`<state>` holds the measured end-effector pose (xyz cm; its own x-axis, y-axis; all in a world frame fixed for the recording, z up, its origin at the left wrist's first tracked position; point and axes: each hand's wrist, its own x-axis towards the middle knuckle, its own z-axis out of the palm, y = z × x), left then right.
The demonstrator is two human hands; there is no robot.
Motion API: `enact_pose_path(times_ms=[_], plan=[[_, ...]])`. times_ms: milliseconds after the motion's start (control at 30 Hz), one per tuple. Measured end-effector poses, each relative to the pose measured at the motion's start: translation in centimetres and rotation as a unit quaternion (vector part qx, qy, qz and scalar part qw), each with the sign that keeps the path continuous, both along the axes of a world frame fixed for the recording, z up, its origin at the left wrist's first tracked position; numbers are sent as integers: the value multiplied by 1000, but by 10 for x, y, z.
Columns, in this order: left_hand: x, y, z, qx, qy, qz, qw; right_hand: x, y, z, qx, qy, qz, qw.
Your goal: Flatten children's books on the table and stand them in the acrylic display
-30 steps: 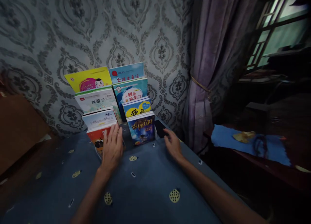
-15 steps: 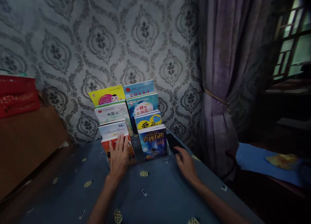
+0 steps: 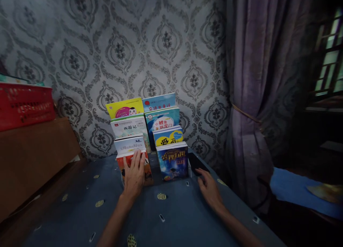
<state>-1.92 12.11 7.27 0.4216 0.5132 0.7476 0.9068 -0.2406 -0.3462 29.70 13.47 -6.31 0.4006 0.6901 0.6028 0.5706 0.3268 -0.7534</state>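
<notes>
My left hand (image 3: 134, 176) lies flat with fingers spread on the front of an orange-red book (image 3: 148, 172), the foremost of the left row. Behind it rise a pale blue book (image 3: 128, 145), a white and green book (image 3: 130, 127) and a yellow book (image 3: 124, 106). In the right row a dark blue book (image 3: 174, 163) stands in front of a blue and yellow book (image 3: 167, 136), a teal book (image 3: 162, 119) and a light blue book (image 3: 159, 100). My right hand (image 3: 210, 190), open, has its fingertips at a flat black object (image 3: 197, 162) beside that row.
The books stand on a table with a dark blue patterned cloth (image 3: 144, 215), near a patterned wall (image 3: 166, 54). At left a red basket (image 3: 26, 106) rests on a brown box (image 3: 37, 161). A tied purple curtain (image 3: 246, 132) hangs at right, by a blue surface (image 3: 289, 190).
The view has shifted, so everything appears slightly further right and lower. Both hands keep nearly the same places relative to the books.
</notes>
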Motion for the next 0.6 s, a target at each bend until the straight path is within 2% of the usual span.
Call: enact_pose_path(times_ms=[367,600], plan=[[-14,-5,14,1,-10,-23,1000,-2,-1,4,-10,0,-12,1000],[-27,-3,13,13,-90,-40,995,-3,-13,20,-8,-29,1,1000]])
